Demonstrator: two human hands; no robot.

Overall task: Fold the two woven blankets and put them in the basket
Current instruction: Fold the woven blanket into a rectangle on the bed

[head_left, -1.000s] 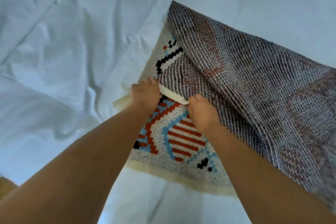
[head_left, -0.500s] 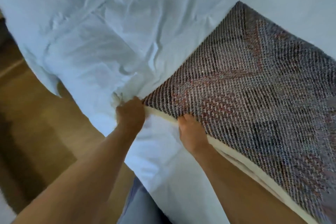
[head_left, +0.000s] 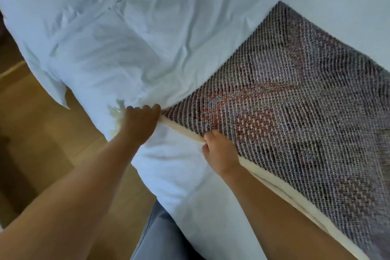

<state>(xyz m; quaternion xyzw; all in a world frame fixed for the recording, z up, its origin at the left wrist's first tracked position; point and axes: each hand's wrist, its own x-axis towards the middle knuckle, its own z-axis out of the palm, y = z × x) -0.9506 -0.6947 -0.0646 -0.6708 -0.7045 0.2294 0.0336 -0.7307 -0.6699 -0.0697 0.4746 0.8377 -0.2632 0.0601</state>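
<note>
Rumpled pale-blue bedding (head_left: 147, 34) covers the bed, whose corner juts over a wooden floor (head_left: 31, 129) at the left. Compared with a second ago, the colourful face of the woven blanket (head_left: 295, 116), with its orange stripes and blue curves, is no longer showing: the blanket now lies doubled over itself with only the dark reverse upward, and both hands have come back to the near edge of the bed. Since half a second ago very little has shifted. The left hand (head_left: 140, 124) is closed on the blanket's near corner, where a tuft of cream fringe (head_left: 116, 114) sticks out beside the knuckles. The right hand (head_left: 219, 152) pinches the cream border (head_left: 280, 183) a little further along the same edge, thumb on top of the weave. The blanket lies flat on the right side of the bed, running off the picture's right edge, its back a tight grey-black and white diagonal weave with faint reddish patches bleeding through near the hands. A bit of grey-blue trouser leg (head_left: 160, 236) shows below, between the forearms.
</note>
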